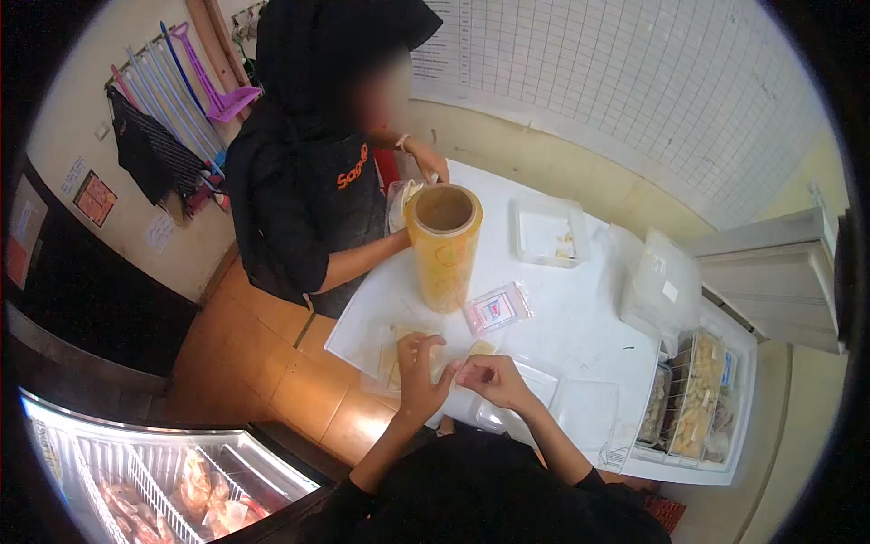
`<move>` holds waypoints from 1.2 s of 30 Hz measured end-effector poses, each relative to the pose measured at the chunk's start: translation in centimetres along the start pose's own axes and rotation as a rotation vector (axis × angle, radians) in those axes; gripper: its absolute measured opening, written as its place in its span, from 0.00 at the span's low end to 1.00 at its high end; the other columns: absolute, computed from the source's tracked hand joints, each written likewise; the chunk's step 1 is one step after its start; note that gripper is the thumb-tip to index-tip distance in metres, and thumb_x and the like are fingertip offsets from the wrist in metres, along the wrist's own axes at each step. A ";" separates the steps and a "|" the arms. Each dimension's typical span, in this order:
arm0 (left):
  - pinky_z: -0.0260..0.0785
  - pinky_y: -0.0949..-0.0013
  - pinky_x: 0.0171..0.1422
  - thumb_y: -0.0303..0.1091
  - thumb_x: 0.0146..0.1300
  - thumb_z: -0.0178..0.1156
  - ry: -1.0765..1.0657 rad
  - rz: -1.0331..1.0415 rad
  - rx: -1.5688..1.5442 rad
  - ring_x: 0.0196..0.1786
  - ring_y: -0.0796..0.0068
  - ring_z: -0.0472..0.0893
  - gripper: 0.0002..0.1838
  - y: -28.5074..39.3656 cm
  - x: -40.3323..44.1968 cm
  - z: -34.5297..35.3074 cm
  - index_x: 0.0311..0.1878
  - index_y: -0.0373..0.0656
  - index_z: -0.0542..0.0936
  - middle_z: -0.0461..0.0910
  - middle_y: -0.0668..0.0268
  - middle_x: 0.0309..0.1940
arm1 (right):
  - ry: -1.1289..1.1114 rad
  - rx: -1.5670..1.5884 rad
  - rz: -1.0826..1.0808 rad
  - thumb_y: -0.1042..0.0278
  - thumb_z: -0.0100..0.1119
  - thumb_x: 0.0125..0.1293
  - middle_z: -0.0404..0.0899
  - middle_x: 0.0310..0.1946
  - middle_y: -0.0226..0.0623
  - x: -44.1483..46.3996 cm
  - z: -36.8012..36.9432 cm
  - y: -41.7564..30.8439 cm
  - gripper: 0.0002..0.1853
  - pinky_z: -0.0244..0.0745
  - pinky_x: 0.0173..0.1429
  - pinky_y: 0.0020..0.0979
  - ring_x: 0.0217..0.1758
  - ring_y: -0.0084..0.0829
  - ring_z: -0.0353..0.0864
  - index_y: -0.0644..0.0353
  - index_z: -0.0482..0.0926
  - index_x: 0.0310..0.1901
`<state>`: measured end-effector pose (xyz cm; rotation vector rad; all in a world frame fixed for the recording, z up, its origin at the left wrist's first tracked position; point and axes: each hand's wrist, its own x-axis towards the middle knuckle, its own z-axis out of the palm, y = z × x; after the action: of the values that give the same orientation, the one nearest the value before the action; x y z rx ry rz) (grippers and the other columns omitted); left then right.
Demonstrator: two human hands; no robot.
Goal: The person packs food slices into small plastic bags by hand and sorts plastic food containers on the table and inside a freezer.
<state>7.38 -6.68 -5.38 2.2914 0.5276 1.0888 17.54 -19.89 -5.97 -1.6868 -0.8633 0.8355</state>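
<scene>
My left hand is over the near edge of the white table, its fingers curved and its thumb apart from the index finger. That thumb tip meets the fingertips of my right hand, which are pinched together; whatever is between them is too small to make out. Beneath my left hand lie pale yellow flat pieces on clear plastic. Another pale yellow piece shows just beyond my right fingers. Farther back, a large roll of cling film stands upright, with a printed plastic packet beside its base.
Across the white table, a person in black handles a plastic bag. A clear container holds small scraps. Clear lids lie at right, near a translucent box and an open freezer. A lit freezer stands lower left.
</scene>
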 end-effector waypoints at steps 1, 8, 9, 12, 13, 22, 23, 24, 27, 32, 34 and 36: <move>0.69 0.69 0.42 0.35 0.62 0.63 0.001 -0.003 -0.003 0.40 0.65 0.76 0.08 0.9 0.4 -0.8 0.37 0.40 0.81 0.73 0.62 0.41 | -0.001 -0.003 0.003 0.68 0.67 0.59 0.79 0.24 0.31 -0.1 0.0 0.0 0.06 0.70 0.33 0.25 0.26 0.20 0.74 0.60 0.83 0.35; 0.67 0.70 0.34 0.37 0.69 0.56 -0.732 -0.316 -0.552 0.28 0.72 0.74 0.12 -1.4 -1.1 -1.7 0.34 0.38 0.79 0.75 0.63 0.25 | -0.096 0.147 0.079 0.69 0.65 0.60 0.76 0.20 0.30 -0.1 -0.9 -1.3 0.07 0.67 0.28 0.25 0.23 0.18 0.72 0.64 0.81 0.32; 0.66 0.70 0.33 0.37 0.71 0.54 -0.735 -0.412 -0.751 0.26 0.76 0.73 0.13 -1.5 -1.4 -1.6 0.34 0.37 0.78 0.75 0.63 0.23 | -0.193 0.234 0.196 0.70 0.64 0.61 0.76 0.20 0.30 -0.1 -1.4 -1.7 0.07 0.68 0.27 0.26 0.22 0.19 0.72 0.65 0.81 0.32; 0.66 0.69 0.30 0.35 0.67 0.57 -0.798 -0.531 -0.753 0.24 0.79 0.73 0.13 -1.7 -1.8 -1.3 0.30 0.35 0.78 0.76 0.59 0.21 | -0.184 0.125 0.194 0.71 0.65 0.57 0.78 0.20 0.35 -0.1 -1.6 -1.8 0.06 0.69 0.26 0.28 0.19 0.23 0.73 0.66 0.81 0.30; 0.66 0.69 0.30 0.35 0.67 0.57 -0.801 -0.541 -0.754 0.24 0.79 0.73 0.13 -1.6 -1.8 -1.2 0.30 0.35 0.78 0.76 0.59 0.21 | -0.187 0.129 0.203 0.71 0.65 0.57 0.78 0.20 0.35 0.0 -1.4 -1.0 0.06 0.69 0.26 0.28 0.19 0.23 0.73 0.66 0.81 0.30; 0.73 0.54 0.38 0.39 0.53 0.62 -0.609 -0.395 0.223 0.35 0.52 0.82 0.16 -1.0 -1.8 -1.2 0.40 0.38 0.78 0.80 0.54 0.29 | 0.297 -0.686 -0.108 0.67 0.61 0.51 0.77 0.24 0.43 1.1 2.0 -1.0 0.06 0.77 0.33 0.44 0.28 0.47 0.80 0.61 0.78 0.25; 0.74 0.55 0.41 0.36 0.53 0.61 -0.426 -0.381 0.289 0.38 0.52 0.82 0.20 -0.8 -1.8 -1.4 0.50 0.39 0.76 0.80 0.53 0.35 | 0.383 -0.674 -0.121 0.68 0.61 0.52 0.76 0.24 0.43 1.1 2.2 -1.3 0.06 0.76 0.33 0.44 0.28 0.47 0.80 0.61 0.78 0.28; 0.74 0.55 0.41 0.36 0.53 0.61 -0.423 -0.387 0.294 0.38 0.52 0.82 0.20 -1.1 -1.7 -1.6 0.50 0.39 0.76 0.80 0.53 0.35 | 0.376 -0.671 -0.124 0.68 0.61 0.52 0.76 0.24 0.43 1.2 2.3 -1.1 0.06 0.76 0.33 0.44 0.28 0.47 0.80 0.61 0.78 0.28; 0.74 0.59 0.47 0.34 0.50 0.66 -0.579 -0.345 -0.315 0.44 0.54 0.80 0.34 -2.5 -1.8 -2.3 0.61 0.42 0.66 0.75 0.55 0.46 | 0.233 -0.473 -0.231 0.70 0.59 0.54 0.77 0.25 0.43 1.6 2.4 -0.2 0.06 0.76 0.33 0.43 0.29 0.46 0.80 0.62 0.77 0.32; 0.73 0.65 0.55 0.35 0.49 0.73 -0.457 -0.294 -0.114 0.44 0.64 0.80 0.40 -4.4 -3.3 -3.6 0.64 0.41 0.64 0.75 0.54 0.48 | 0.348 -0.405 -0.244 0.74 0.58 0.55 0.79 0.27 0.43 2.2 2.9 -1.7 0.03 0.76 0.32 0.41 0.27 0.46 0.80 0.62 0.78 0.32; 0.73 0.65 0.55 0.35 0.48 0.73 -0.374 -0.168 0.055 0.45 0.64 0.80 0.41 -3.6 -2.7 -3.9 0.65 0.40 0.64 0.77 0.56 0.46 | 0.282 -0.466 -0.224 0.73 0.58 0.56 0.80 0.28 0.43 2.5 3.9 -1.6 0.03 0.76 0.32 0.41 0.27 0.46 0.80 0.62 0.78 0.32; 0.74 0.69 0.45 0.35 0.48 0.73 -0.301 -0.065 -0.003 0.38 0.69 0.80 0.38 -2.3 -2.2 -3.6 0.63 0.42 0.67 0.79 0.60 0.43 | 0.216 -0.532 -0.208 0.73 0.58 0.56 0.80 0.28 0.43 2.8 5.0 -1.7 0.03 0.76 0.31 0.41 0.27 0.46 0.81 0.62 0.78 0.32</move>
<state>2.90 -5.00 -6.23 2.3609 0.4746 0.6954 14.43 -14.82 -5.90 -2.0508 -1.1512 0.2824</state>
